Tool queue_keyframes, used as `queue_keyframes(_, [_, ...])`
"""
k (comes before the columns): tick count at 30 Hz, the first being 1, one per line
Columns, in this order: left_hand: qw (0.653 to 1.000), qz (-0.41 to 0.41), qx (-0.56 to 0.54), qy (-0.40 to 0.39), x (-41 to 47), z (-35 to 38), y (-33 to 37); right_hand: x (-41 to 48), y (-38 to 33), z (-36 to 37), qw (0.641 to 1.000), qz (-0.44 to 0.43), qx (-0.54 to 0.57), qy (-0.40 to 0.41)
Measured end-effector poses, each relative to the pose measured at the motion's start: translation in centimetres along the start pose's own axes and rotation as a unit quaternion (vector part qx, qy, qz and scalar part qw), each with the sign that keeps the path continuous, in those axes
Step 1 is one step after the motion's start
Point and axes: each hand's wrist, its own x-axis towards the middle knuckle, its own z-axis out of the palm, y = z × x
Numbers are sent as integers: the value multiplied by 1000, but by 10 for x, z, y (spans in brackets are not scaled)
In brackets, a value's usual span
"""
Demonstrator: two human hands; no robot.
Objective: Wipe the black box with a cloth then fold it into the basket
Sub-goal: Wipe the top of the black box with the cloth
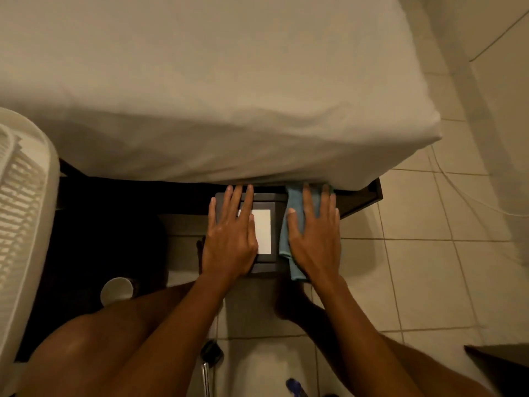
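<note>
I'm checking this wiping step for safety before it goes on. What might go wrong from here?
1. The right hand presses the blue cloth against the side of the small black box, while the left hand lies flat rather than gripping; a hard stroke might slide or tip the box.
2. The white paper cup stands on the floor near the left knee and may get knocked over.
</note>
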Motion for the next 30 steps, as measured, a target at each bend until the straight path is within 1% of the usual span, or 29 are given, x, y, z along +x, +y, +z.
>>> queue_keyframes(3, [1000, -10, -14, 7, -3, 1, -2, -9, -2, 4, 1000, 6, 3, 22])
queue_keyframes(7, [994, -76, -74, 23, -7, 2, -13, -10, -4, 2, 1000, -5, 8, 26])
queue_keyframes(9, [991, -73, -108, 27, -7, 2, -19, -9, -5, 1, 999, -10, 5, 30])
queue_keyframes(11, [988, -65, -135, 34, -8, 2, -22, -14, -12, 3, 999, -30, 3, 19])
queue_keyframes(15, [977, -81, -197, 32, -7, 2, -20, -18, -37, 5, 994, -106, 19, -14])
queue_keyframes(17, [973, -81, -216, 30, -7, 4, -23, -18, -51, 10, 990, -138, 7, -26])
queue_keyframes(22, [964, -85, -250, 23, -7, 6, -28, -13, -63, 13, 984, -174, -20, -44])
queue_keyframes(27, [961, -91, -259, 34, -7, 4, -26, -8, -72, 18, 972, -222, -56, -49])
queue_keyframes(30, [960, -90, -261, 38, -6, 4, -27, -5, -68, 17, 973, -222, -53, -47])
